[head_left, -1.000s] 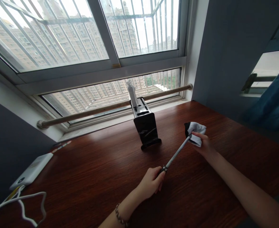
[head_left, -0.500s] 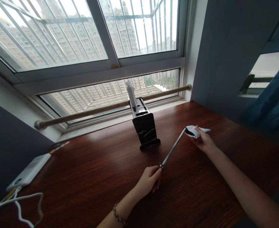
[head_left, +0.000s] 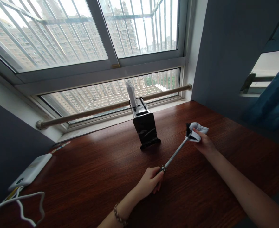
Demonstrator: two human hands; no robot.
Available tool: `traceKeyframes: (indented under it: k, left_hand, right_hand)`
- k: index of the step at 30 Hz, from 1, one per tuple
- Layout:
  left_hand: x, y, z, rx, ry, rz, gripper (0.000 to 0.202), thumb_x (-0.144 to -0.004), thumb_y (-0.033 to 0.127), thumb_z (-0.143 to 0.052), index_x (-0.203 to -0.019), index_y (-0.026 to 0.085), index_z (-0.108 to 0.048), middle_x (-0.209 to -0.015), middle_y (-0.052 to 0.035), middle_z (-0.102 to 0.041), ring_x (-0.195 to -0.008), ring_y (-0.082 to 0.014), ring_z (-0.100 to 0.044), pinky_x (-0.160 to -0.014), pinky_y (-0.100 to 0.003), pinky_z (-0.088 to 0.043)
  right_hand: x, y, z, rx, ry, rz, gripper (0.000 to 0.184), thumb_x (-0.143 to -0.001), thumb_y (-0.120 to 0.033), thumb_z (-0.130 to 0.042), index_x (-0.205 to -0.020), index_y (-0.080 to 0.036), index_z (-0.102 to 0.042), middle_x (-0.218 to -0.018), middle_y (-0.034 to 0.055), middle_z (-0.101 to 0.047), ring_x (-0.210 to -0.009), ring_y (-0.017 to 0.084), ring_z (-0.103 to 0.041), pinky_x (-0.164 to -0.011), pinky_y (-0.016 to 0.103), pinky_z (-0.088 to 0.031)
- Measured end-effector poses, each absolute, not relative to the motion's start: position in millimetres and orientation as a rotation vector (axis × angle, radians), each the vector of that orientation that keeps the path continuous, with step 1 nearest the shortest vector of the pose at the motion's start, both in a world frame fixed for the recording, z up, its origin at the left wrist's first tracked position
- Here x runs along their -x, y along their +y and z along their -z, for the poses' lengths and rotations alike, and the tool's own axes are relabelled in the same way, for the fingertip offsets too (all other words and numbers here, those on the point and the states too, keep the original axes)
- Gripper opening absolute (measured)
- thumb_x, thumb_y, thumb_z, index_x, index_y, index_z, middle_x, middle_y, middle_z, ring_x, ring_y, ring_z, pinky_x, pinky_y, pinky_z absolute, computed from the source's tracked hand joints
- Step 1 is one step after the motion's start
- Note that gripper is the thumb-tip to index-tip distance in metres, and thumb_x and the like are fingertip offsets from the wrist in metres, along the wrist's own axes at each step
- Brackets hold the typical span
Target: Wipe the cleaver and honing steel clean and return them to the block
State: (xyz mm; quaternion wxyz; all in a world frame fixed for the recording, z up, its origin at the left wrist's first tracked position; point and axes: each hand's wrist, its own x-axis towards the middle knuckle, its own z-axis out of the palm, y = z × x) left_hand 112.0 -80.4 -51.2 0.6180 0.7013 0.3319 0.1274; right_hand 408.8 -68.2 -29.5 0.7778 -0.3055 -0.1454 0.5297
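My left hand (head_left: pixel 151 181) is closed around the dark handle of a honing steel (head_left: pixel 176 154), whose long grey rod slants up to the right. My right hand (head_left: pixel 204 142) is closed on a white cloth (head_left: pixel 198 127) with a black patch. The cloth lies against the far tip of the rod and hides its end. Beyond my hands a black knife block (head_left: pixel 144 131) stands upright on the table, with slots in its top. A white-wrapped object (head_left: pixel 131 94) sticks up from its back slot.
The brown wooden table (head_left: pixel 94 164) reaches to the window sill. A white box-shaped device (head_left: pixel 31 171) with white cables (head_left: pixel 22 205) lies at the left edge. A horizontal pipe (head_left: pixel 94 110) runs before the window. A blue curtain (head_left: pixel 270 98) hangs at the right.
The cloth has opened out and shifted, and now overlaps the rod's tip. My left hand and the honing steel have moved slightly right; the knife block stays put.
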Motion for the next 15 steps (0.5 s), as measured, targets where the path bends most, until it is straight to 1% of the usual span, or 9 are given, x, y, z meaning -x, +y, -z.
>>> traceKeyframes:
  k: [4,6,8,10,12,15]
  left_hand:
    - [-113,-82,48,-1.627,0.773,-0.297,0.038,-0.088,0.049,-0.039,-0.068,0.017,-0.041,-0.044,0.0048,-0.047,-0.030,-0.0047,-0.035,-0.031,-0.018,-0.020]
    - [-113,-82,48,-1.630,0.779,-0.299,0.038,-0.088,0.048,-0.038,-0.068,0.017,-0.041,-0.044,0.0048,-0.047,-0.030,-0.0049,-0.035,-0.031,-0.018,-0.019]
    - [-114,-83,48,-1.632,0.782,-0.301,0.037,-0.088,0.048,-0.038,-0.067,0.017,-0.041,-0.044,0.0048,-0.046,-0.030,-0.0049,-0.035,-0.031,-0.018,-0.019]
    - [-114,-83,49,-1.632,0.785,-0.304,0.037,-0.088,0.048,-0.039,-0.068,0.017,-0.041,-0.044,0.0049,-0.046,-0.030,-0.0049,-0.035,-0.031,-0.018,-0.019]
    - [-114,-83,50,-1.631,0.790,-0.308,0.037,-0.088,0.048,-0.039,-0.068,0.017,-0.042,-0.044,0.0052,-0.046,-0.030,-0.0050,-0.035,-0.031,-0.018,-0.019]
    - [-114,-83,51,-1.624,0.798,-0.314,0.038,-0.088,0.049,-0.039,-0.068,0.017,-0.042,-0.043,0.0053,-0.045,-0.030,-0.0050,-0.035,-0.030,-0.018,-0.019]
  right_hand:
    - [-405,-67,31,0.758,-0.331,-1.025,0.031,-0.061,-0.015,-0.076,-0.087,-0.018,-0.061,-0.084,-0.0018,-0.065,-0.070,0.013,-0.062,-0.065,0.029,-0.057]
    - [-404,-66,34,0.856,-0.313,-0.892,0.032,-0.059,-0.017,-0.078,-0.087,-0.017,-0.062,-0.086,-0.0009,-0.065,-0.073,0.013,-0.062,-0.070,0.026,-0.056]
    - [-404,-65,38,1.022,-0.404,-0.693,0.033,-0.058,-0.022,-0.079,-0.087,-0.016,-0.064,-0.090,0.0014,-0.065,-0.079,0.015,-0.062,-0.077,0.025,-0.054]
    - [-404,-67,41,1.253,-0.626,-0.438,0.030,-0.062,-0.030,-0.077,-0.086,-0.016,-0.066,-0.091,0.0040,-0.065,-0.087,0.019,-0.061,-0.086,0.030,-0.050]
    - [-404,-70,43,1.420,-0.871,-0.213,0.026,-0.066,-0.034,-0.074,-0.085,-0.017,-0.067,-0.091,0.0061,-0.065,-0.094,0.024,-0.059,-0.093,0.035,-0.044]
    - [-404,-72,45,1.468,-1.064,-0.093,0.024,-0.071,-0.035,-0.069,-0.088,-0.018,-0.067,-0.093,0.0077,-0.064,-0.099,0.026,-0.058,-0.097,0.036,-0.040]
